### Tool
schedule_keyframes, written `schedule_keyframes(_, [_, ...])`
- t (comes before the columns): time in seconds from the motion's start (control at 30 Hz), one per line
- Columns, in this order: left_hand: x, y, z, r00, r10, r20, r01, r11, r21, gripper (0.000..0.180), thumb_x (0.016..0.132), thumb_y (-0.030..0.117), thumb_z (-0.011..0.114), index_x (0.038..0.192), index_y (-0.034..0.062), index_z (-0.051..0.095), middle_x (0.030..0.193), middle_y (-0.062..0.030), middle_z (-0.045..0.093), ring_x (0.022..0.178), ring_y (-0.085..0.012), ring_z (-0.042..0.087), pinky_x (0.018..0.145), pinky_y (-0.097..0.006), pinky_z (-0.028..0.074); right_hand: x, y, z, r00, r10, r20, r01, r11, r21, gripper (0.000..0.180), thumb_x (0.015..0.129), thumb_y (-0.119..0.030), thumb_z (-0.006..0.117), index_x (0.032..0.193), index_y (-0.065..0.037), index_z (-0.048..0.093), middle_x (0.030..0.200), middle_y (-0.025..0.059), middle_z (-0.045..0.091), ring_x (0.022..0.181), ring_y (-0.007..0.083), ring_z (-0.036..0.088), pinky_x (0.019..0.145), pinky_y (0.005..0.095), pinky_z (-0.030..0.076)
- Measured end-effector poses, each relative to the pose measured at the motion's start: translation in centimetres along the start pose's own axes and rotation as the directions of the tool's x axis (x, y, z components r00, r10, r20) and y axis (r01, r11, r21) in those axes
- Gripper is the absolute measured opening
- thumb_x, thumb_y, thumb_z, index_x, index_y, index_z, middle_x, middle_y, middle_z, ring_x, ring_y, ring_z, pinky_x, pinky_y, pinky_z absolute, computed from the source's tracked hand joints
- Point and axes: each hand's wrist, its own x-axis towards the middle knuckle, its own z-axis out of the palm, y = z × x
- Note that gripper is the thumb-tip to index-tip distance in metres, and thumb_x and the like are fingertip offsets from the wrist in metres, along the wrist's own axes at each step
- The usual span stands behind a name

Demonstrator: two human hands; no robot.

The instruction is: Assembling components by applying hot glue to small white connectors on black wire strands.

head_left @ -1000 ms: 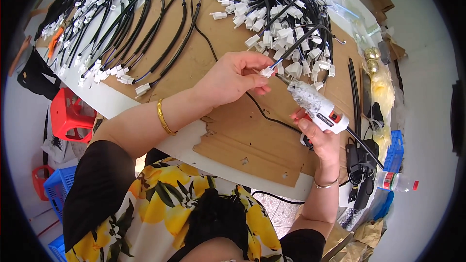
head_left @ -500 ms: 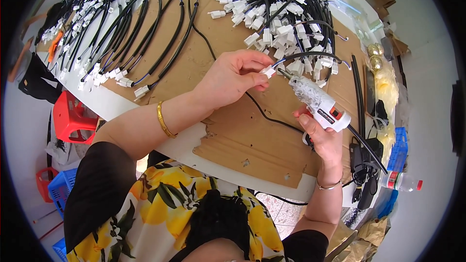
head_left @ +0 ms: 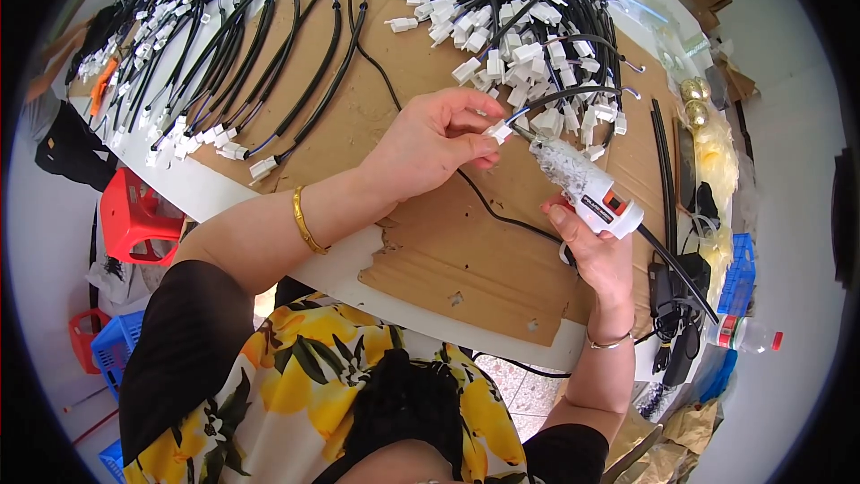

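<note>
My left hand [head_left: 439, 145] pinches a white plastic connector on the end of a black-sleeved wire harness [head_left: 573, 91]; its blue and white wires show beside the connector. The sleeve runs off to the right, over the pile of harnesses. In my right hand [head_left: 593, 249] is a white hot glue gun [head_left: 582, 181], its front crusted with whitish residue. The gun's nozzle points up and left at the connector, very close to it; whether they touch I cannot tell. A black glue stick [head_left: 676, 271] extends from the gun's back.
Many harnesses with white connectors [head_left: 528, 54] are heaped beyond my hands. Others lie in a row [head_left: 269, 63] on the left. Brown cardboard [head_left: 466, 269] covers the table. Black sticks [head_left: 664, 161], an adapter [head_left: 685, 291] and a bottle [head_left: 745, 335] are on the right. Another person's arm [head_left: 55, 63] shows far left.
The glue gun has shifted slightly left, bringing its nozzle nearer the connector. The held harness's far end has swung up and left a little. My left hand has barely moved.
</note>
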Motion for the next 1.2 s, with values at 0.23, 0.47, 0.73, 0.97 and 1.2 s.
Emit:
schedule_keyframes(0.23, [0.11, -0.16, -0.08, 1.000, -0.007, -0.015, 0.008, 0.999, 0.044, 0.021, 0.082, -0.001, 0.054, 0.102, 0.0003, 0.051, 0.089, -0.0079, 0.062, 0.074, -0.0131, 0.060, 0.068, -0.023, 0.050, 0.00, -0.20, 0.08, 0.998, 0.050, -0.031, -0.050, 0.999, 0.005, 0.023, 0.073, -0.010, 0.070, 0.091, -0.001, 0.060, 0.080, 0.0020, 0.062, 0.071, 0.0068, 0.056, 0.062, 0.0199, 0.045])
schedule_keyframes(0.47, [0.20, -0.48, -0.27, 0.998, 0.063, -0.014, -0.061, 0.992, 0.111, 0.023, 0.080, -0.006, 0.054, 0.102, -0.0004, 0.050, 0.089, -0.0089, 0.062, 0.076, -0.0127, 0.060, 0.071, -0.024, 0.051, 0.04, -0.04, 0.02, 0.998, 0.060, -0.031, -0.060, 0.998, -0.021, 0.023, 0.073, -0.010, 0.070, 0.090, 0.000, 0.059, 0.078, 0.0026, 0.061, 0.071, 0.0079, 0.057, 0.063, 0.0204, 0.046])
schedule_keyframes(0.73, [0.36, -0.81, -0.44, 0.985, 0.167, -0.045, -0.157, 0.973, 0.167, 0.026, 0.073, -0.004, 0.059, 0.097, -0.0013, 0.050, 0.078, -0.0071, 0.063, 0.065, -0.0080, 0.056, 0.059, -0.021, 0.045, 0.22, 0.29, -0.05, 0.999, 0.042, -0.022, -0.042, 0.999, -0.034, 0.021, 0.074, -0.010, 0.069, 0.089, -0.001, 0.058, 0.078, 0.0021, 0.060, 0.070, 0.0085, 0.057, 0.062, 0.0216, 0.047])
schedule_keyframes(0.97, [0.29, -0.40, -0.45, 0.982, 0.184, -0.052, -0.166, 0.955, 0.244, 0.028, 0.074, -0.008, 0.058, 0.098, 0.0023, 0.049, 0.086, -0.0052, 0.060, 0.076, -0.0059, 0.053, 0.069, -0.019, 0.045, 0.28, 0.12, -0.12, 0.999, 0.011, -0.032, -0.014, 0.997, -0.079, 0.020, 0.072, -0.010, 0.069, 0.087, -0.002, 0.057, 0.075, 0.0007, 0.059, 0.066, 0.0076, 0.056, 0.059, 0.0208, 0.046])
schedule_keyframes(1.2, [0.43, -0.57, -0.54, 0.979, 0.193, -0.061, -0.174, 0.956, 0.235, 0.027, 0.074, -0.008, 0.059, 0.095, 0.0029, 0.047, 0.087, -0.0052, 0.061, 0.076, -0.0054, 0.053, 0.067, -0.019, 0.045, 0.25, -0.24, 0.12, 0.998, 0.019, -0.061, -0.023, 0.997, -0.073, 0.017, 0.071, -0.009, 0.068, 0.084, -0.003, 0.058, 0.072, -0.0004, 0.058, 0.063, 0.0063, 0.054, 0.055, 0.0197, 0.042])
